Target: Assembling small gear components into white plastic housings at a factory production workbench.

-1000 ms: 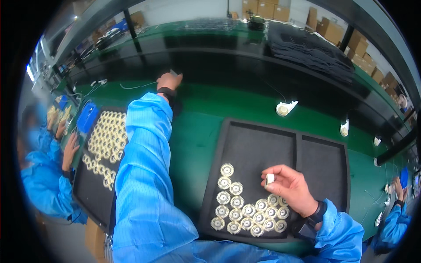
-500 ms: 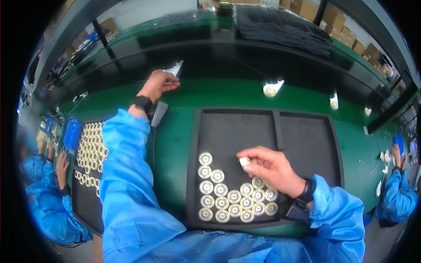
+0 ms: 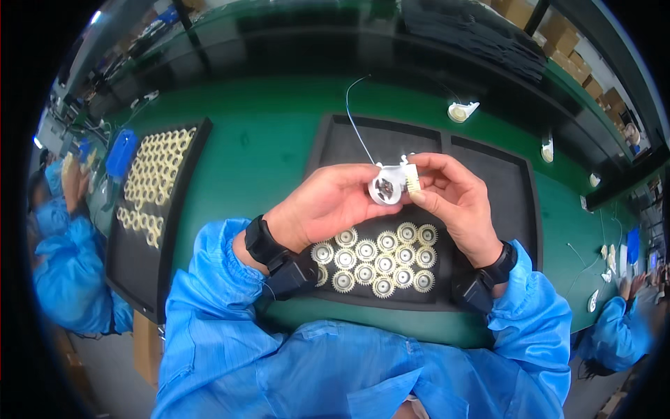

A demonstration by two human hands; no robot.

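Note:
Above the black tray (image 3: pixel 481 167), my left hand (image 3: pixel 317 204) grips a white plastic housing (image 3: pixel 383 192) with a round cup and dark parts inside. A thin wire (image 3: pixel 356 124) rises from this housing. Pinched in my right hand (image 3: pixel 462 206) is a cream gear (image 3: pixel 412 179), seen edge-on against the housing's right side. Whether the gear touches the housing I cannot tell. Below both hands, rows of cream gears (image 3: pixel 384 264) with metal centres lie in the tray's left compartment.
Another black tray (image 3: pixel 185 181) with cream rings (image 3: pixel 155 166) stands left, beside a blue bin (image 3: pixel 122 152). White housings (image 3: pixel 463 112) lie along the green table (image 3: pixel 244 140) at the back right. Co-workers in blue sleeves (image 3: pixel 73 269) sit on both sides.
My left hand has come back from the far side of the table with the white housing. My right hand has raised the gear to meet it. The view has shifted.

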